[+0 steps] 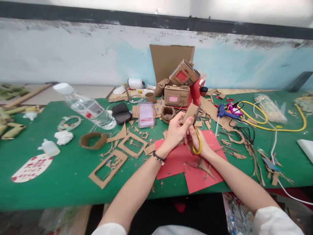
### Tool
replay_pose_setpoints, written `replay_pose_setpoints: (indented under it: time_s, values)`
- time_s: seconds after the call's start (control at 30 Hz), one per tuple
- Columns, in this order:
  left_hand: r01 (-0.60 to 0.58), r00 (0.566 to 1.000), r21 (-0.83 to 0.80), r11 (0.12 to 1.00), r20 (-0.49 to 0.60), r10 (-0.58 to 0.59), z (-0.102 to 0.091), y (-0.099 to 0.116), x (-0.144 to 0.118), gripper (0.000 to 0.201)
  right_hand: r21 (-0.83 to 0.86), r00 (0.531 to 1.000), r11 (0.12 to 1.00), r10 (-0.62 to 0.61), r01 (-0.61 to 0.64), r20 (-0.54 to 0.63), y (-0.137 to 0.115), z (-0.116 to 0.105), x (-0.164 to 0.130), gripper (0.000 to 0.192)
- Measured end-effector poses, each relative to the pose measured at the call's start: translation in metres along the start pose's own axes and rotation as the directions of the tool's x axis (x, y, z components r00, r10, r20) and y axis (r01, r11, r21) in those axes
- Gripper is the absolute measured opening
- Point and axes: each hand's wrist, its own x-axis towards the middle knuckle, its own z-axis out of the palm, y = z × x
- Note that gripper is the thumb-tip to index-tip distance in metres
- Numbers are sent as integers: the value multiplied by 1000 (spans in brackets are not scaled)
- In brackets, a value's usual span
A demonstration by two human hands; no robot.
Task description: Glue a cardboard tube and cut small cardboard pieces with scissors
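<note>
My left hand (178, 128) is closed on a small strip of brown cardboard (191, 112), held up above the table. In my right hand (195, 139) is a pair of scissors (200, 143) with yellow handles, its dark blades pointing up along the cardboard's right edge. Whether the blades touch the cardboard I cannot tell. Below both hands lies red paper (171, 163) with cardboard scraps (202, 165) on it. Just beyond them are a round cardboard cup (167, 112) and a cardboard box (176, 94) with a pink window.
Cardboard frames (109, 169) and a cardboard ring (93, 140) lie left. A water bottle (88, 109) leans beside a black case (121, 113). At right are a blue glue gun (226, 111), a yellow cable (288, 129) and offcuts. A cardboard sheet (171, 62) rests against the wall.
</note>
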Motion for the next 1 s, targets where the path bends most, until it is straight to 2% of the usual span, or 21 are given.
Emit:
replay_pose_setpoints:
  time_s: [0.13,0.33,0.57,0.67,0.83,1.0]
  values:
    - [10,1000,42,999,4,-10,1,8,1,52,63,999,998,-19,22,-48,-5,5,-3,64]
    - [10,1000,96,995,2,-11,-3,15,4,53,-2,999,1000,5,-5,-45,-14,8,-9,63]
    - [26,989,122,992,143,-44,-17,23,7,53,-95,999,994,-46,47,12,-25,0,-5,69]
    - [38,983,137,990,172,-62,-23,26,8,52,-112,999,994,16,-12,35,-28,0,-7,69]
    - [96,989,131,987,97,-109,-24,26,11,58,-60,994,994,85,-90,-71,-29,3,-11,66]
    - [-7,1000,148,989,-21,10,-18,24,12,59,-54,992,993,103,-107,-73,-30,0,-7,72]
